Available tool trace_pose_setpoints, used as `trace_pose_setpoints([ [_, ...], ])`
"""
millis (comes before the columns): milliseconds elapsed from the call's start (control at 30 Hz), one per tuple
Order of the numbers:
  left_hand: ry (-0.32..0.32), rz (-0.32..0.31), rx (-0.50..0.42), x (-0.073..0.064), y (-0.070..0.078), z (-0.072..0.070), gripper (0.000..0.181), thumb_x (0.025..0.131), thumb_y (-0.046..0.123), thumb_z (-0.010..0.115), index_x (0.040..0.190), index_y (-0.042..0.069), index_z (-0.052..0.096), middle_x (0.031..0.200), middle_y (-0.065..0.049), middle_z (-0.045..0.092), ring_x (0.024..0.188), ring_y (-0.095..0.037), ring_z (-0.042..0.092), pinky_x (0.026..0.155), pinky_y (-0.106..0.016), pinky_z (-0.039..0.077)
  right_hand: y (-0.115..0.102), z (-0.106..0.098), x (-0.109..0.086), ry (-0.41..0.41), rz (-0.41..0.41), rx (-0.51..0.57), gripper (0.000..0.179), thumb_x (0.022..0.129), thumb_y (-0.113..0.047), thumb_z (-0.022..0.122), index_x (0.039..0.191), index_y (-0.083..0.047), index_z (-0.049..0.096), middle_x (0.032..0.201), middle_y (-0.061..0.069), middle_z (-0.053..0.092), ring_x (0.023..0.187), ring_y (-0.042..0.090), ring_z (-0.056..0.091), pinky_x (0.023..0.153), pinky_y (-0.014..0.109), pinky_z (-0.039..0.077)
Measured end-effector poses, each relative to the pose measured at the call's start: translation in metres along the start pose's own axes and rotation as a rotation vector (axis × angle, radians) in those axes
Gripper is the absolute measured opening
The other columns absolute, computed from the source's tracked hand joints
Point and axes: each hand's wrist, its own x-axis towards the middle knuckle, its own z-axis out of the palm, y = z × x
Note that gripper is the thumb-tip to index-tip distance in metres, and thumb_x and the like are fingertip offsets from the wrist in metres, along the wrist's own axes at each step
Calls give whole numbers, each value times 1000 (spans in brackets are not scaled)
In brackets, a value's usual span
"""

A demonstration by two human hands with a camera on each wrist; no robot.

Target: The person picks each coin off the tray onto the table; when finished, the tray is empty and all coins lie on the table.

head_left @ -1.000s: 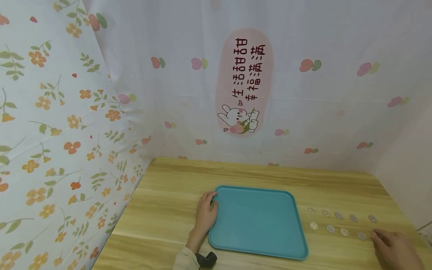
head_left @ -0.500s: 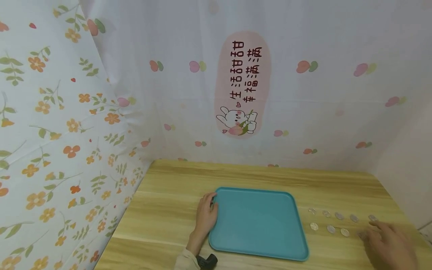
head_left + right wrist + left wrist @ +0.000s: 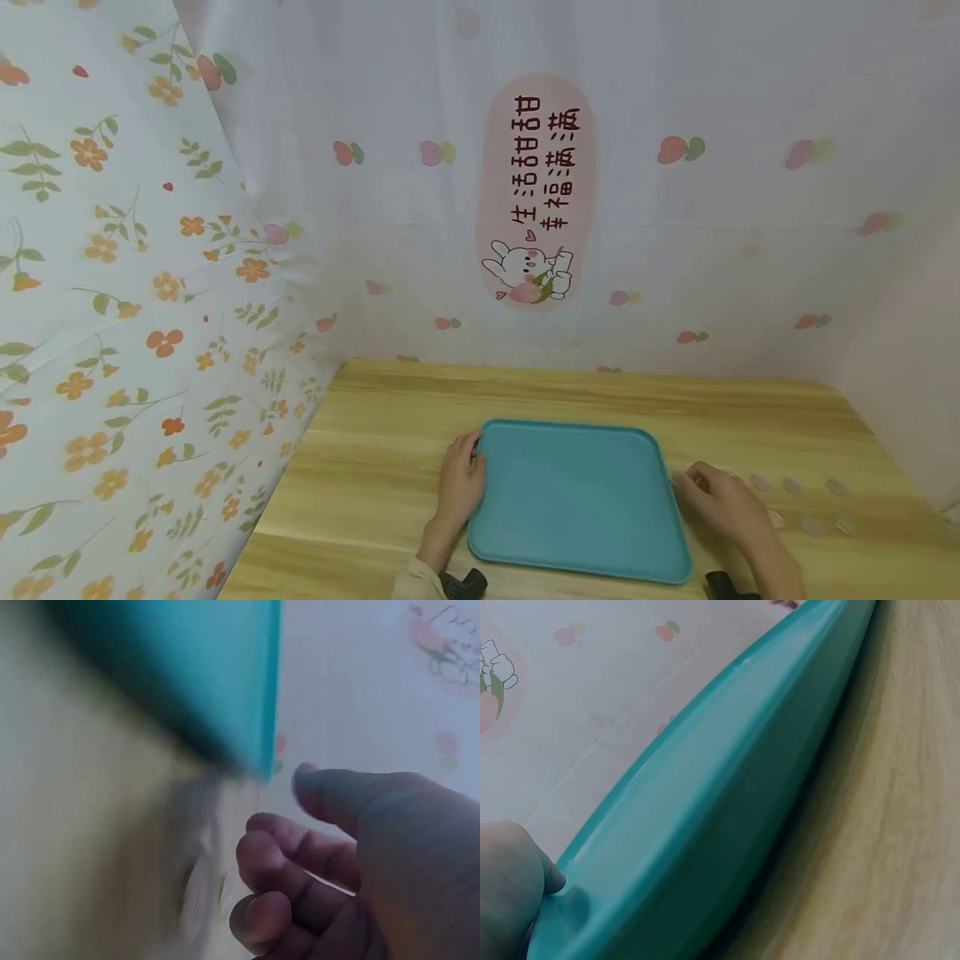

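Note:
A blue-green rectangular tray [image 3: 577, 500] lies on the wooden table. My left hand [image 3: 460, 483] grips its left rim; the thumb [image 3: 553, 876] lies over the edge in the left wrist view. At the tray's right edge is my right hand [image 3: 723, 504], fingers loosely bent. In the right wrist view, thumb and fingers stand apart with nothing between them. Two rows of small silvery coins lie right of the tray, among them an upper-row coin [image 3: 792, 484] and a lower-row coin [image 3: 812, 525]. My right hand and forearm hide some coins.
The table [image 3: 360, 483] meets a white printed cloth [image 3: 405, 183] at the back. A flowered cloth [image 3: 120, 317] hangs along the left side. Black wrist devices sit on both wrists, such as the left wrist device [image 3: 463, 583].
My right hand has moved left from the far right end of the coin rows to the tray's right edge. Another coin shows at the lower row's right end. My left hand stays on the tray.

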Motion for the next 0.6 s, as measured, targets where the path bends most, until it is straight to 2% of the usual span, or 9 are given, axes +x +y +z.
trace_pose_setpoints([
  [133,11,12,5,-2,1,1,39,93,5,58,131,0,59,125,-11,63,101,-20,56,86,-39,48,-16,7,12,-15,5,30,44,102,-47,49,102,-5,63,79,3,62,69,16,52,58,31,42],
  [233,15,14,8,-3,0,1,39,92,5,58,131,1,60,125,-11,64,101,-21,57,86,-39,48,-20,18,19,26,19,60,46,101,-45,51,110,-1,60,84,6,65,70,16,54,58,31,43],
  [433,15,14,9,-2,2,0,40,93,5,57,133,1,58,123,-11,64,101,-21,56,86,-42,48,-24,36,27,159,14,115,48,101,-33,55,130,5,52,81,8,56,65,16,48,52,28,39],
  [600,13,18,25,-2,2,1,40,94,4,57,133,1,58,123,-11,64,101,-20,56,85,-41,48,-25,48,31,278,7,75,44,100,-24,57,131,6,53,89,13,54,71,20,49,55,28,36],
])
